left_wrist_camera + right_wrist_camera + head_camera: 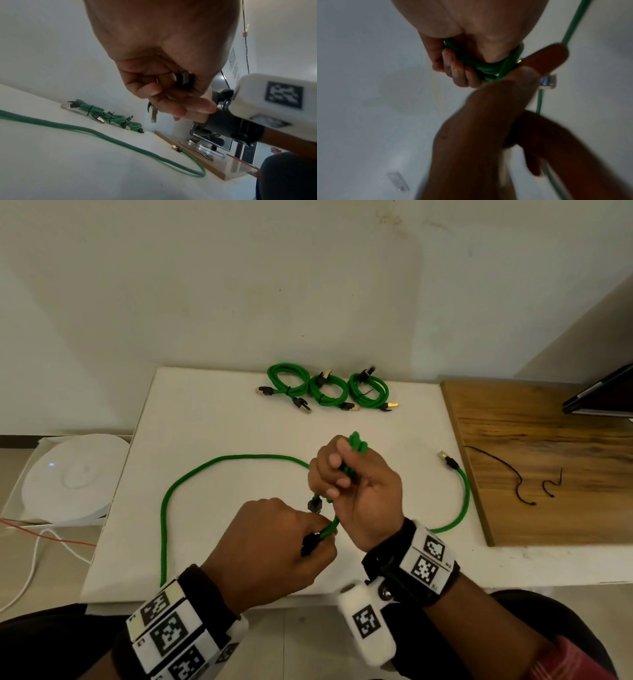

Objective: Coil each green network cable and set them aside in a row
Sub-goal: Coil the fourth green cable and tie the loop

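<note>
My right hand (337, 477) grips a bunched coil of green network cable (356, 441) upright above the white table (212, 412); the right wrist view shows its fingers (453, 70) curled round the coil's loops (488, 69). Just below, my left hand (320, 539) pinches that cable's tail at a black connector (310, 542), also in the left wrist view (184, 79). A second connector (315, 503) hangs between the hands. Another green cable (191, 470) lies loose on the table, ending at a gold-tipped plug (447, 460). Three tied coils (329, 390) sit in a row at the back.
A wooden board (548, 433) lies on the right with two black ties (503, 470) on it. A dark screen (603, 395) stands at the far right. A round white device (72, 477) sits in a box left of the table, with red and white wires (34, 542) beside it.
</note>
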